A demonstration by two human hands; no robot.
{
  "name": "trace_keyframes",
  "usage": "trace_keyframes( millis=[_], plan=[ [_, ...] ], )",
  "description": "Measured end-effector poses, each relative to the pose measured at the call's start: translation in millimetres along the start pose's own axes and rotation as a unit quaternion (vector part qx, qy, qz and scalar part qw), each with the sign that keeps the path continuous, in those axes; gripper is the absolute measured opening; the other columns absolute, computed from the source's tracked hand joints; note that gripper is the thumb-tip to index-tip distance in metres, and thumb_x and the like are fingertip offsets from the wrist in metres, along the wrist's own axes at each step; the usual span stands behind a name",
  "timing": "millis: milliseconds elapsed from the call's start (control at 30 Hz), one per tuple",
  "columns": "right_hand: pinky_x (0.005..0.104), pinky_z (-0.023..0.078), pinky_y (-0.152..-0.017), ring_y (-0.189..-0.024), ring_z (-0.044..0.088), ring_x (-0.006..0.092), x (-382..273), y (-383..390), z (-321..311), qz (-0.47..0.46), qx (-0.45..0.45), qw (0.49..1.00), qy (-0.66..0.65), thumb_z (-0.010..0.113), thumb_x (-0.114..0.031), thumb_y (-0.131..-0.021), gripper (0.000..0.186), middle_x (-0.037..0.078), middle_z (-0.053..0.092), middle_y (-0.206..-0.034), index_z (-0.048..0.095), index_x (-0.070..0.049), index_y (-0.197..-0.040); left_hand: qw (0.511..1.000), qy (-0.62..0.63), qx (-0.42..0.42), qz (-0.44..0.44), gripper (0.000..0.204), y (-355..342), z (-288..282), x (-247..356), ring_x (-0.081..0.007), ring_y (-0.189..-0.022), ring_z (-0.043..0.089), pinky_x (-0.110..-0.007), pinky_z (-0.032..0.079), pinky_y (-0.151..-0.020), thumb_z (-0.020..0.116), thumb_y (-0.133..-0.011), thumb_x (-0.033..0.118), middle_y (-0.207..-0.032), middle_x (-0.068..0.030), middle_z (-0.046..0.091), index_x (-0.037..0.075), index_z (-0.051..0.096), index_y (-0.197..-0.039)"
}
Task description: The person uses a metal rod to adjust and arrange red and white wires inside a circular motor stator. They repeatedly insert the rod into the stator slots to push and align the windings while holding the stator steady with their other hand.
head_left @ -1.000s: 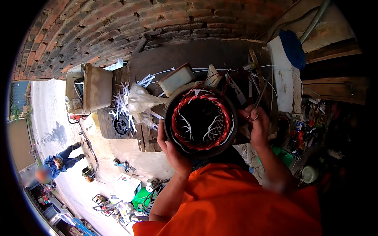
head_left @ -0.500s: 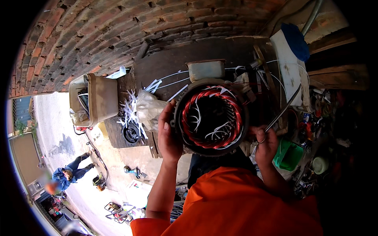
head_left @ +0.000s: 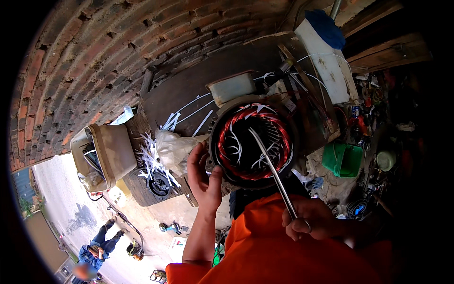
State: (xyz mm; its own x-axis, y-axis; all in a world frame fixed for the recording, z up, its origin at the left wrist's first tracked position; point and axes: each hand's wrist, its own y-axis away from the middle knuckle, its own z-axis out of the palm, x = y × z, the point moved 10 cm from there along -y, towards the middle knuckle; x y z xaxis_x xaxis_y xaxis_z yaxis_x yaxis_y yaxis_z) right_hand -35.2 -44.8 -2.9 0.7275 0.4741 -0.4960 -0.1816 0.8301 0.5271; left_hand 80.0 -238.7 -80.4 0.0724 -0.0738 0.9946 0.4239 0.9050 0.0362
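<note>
A round motor stator (head_left: 222,166) with red copper windings and white sleeving or ties sits in front of me, its dark bore facing up. My left hand (head_left: 204,182) is at its left side, the thumb over the rim and the fingers curled against the outer edge. Long, curved metal forceps (head_left: 274,173) with a finger ring are in my right hand (head_left: 309,220), low on the right. Their slim tip points over the stator's bore; whether it touches anything inside I cannot tell.
Behind the stator, a pale rectangular container (head_left: 231,89) stands on the dark workbench (head_left: 179,102). White strips (head_left: 150,158) and a clear plastic bag (head_left: 171,149) lie left, beside a beige bucket (head_left: 113,154). A green bin (head_left: 343,160) stands right. Another person (head_left: 97,248) is far off at lower left.
My right hand has moved from the stator's right edge down toward me, and the forceps have swung across its bore. My left thumb has come onto the rim. The view has tilted.
</note>
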Motion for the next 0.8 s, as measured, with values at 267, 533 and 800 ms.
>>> trace_keyframes(
  millis=[267, 533, 800],
  plan=[
    [0.0266, 0.043, -0.072, -0.075, 0.052, 0.0111, 27.3, -26.8, 33.0, 0.050, -0.062, 0.997, -0.018, 0.048, -0.042, -0.104, 0.038, 0.004, 0.058, -0.085, 0.049, -0.004, -0.107, 0.978, -0.179, -0.030, 0.103, 0.053, 3.1, 0.8, 20.4, -0.0299, -0.128, 0.047, -0.042, 0.036, -0.109, 0.068, -0.089, 0.010, -0.143, -0.0207, 0.042, -0.002, 0.046, -0.136],
    [0.0267, 0.041, -0.064, -0.072, 0.054, 0.0121, 52.4, -40.6, 45.3, 0.074, -0.100, 0.991, -0.054, 0.056, -0.059, -0.094, 0.054, 0.004, 0.059, -0.081, 0.052, -0.006, -0.105, 0.935, -0.282, -0.097, 0.191, 0.037, 20.5, 19.0, 54.1, -0.0440, -0.134, 0.042, -0.050, 0.038, -0.108, 0.067, -0.082, 0.000, -0.148, -0.0273, 0.032, 0.006, 0.066, -0.118],
    [0.0274, 0.042, -0.061, -0.066, 0.053, 0.0125, 55.7, -52.1, 67.0, 0.037, -0.070, 0.995, -0.057, 0.053, -0.051, -0.098, 0.046, 0.005, 0.060, -0.078, 0.052, -0.006, -0.106, 0.932, -0.242, -0.171, 0.209, 0.030, 8.2, 13.1, 49.2, -0.0451, -0.134, 0.043, -0.048, 0.041, -0.105, 0.062, -0.084, -0.001, -0.148, -0.0304, 0.035, 0.004, 0.070, -0.113]
  ],
)
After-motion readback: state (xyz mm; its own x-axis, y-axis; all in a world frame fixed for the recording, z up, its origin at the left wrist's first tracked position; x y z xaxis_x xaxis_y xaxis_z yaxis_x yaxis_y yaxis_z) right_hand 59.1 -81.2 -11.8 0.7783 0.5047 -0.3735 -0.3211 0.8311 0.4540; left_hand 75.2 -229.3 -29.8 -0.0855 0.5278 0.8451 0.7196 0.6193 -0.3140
